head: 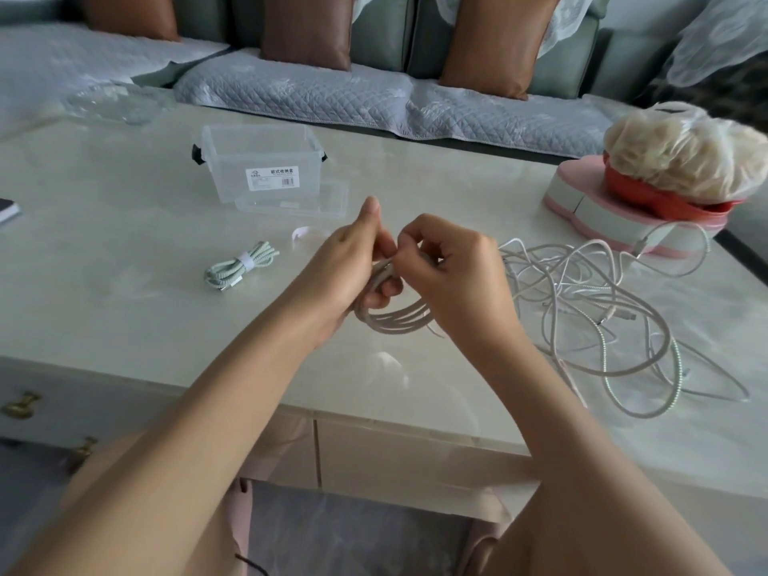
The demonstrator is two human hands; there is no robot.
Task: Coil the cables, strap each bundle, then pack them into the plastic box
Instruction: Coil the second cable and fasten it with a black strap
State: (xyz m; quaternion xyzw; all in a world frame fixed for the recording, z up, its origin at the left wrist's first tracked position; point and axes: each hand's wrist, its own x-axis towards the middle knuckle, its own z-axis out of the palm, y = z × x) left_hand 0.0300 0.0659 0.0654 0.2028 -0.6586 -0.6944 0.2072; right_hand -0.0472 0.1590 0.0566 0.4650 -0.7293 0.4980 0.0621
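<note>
1. The clear plastic box [259,162] stands open on the far part of the bench [124,284]; nothing can be seen inside it through its walls. A label is on its front face.
2. Its clear lid [291,199] lies flat on the bench, just in front of the box and touching it.
3. A glass bowl [114,102] sits at the far left edge of the bench; whether it holds anything cannot be told.
4. At the far right, a red bowl [665,201] wrapped in a plastic bag rests on a pink-and-white stand [602,209].
5. One finished bundle [241,266], greenish cable bound by a white strap, lies left of the hands, well apart from the box.
6. A loose white strap [301,234] lies between that bundle and the left hand.
7. The left hand [357,264] is closed around a pale coiled cable [395,320], thumb raised, the loops hanging below the palm above the bench.
8. The right hand [453,264] has its fingertips pinched together at the top of the same coil, touching the left hand's fingers.
9. A tangle of uncoiled cables [602,309] sprawls on the bench to the right of the hands.
</note>
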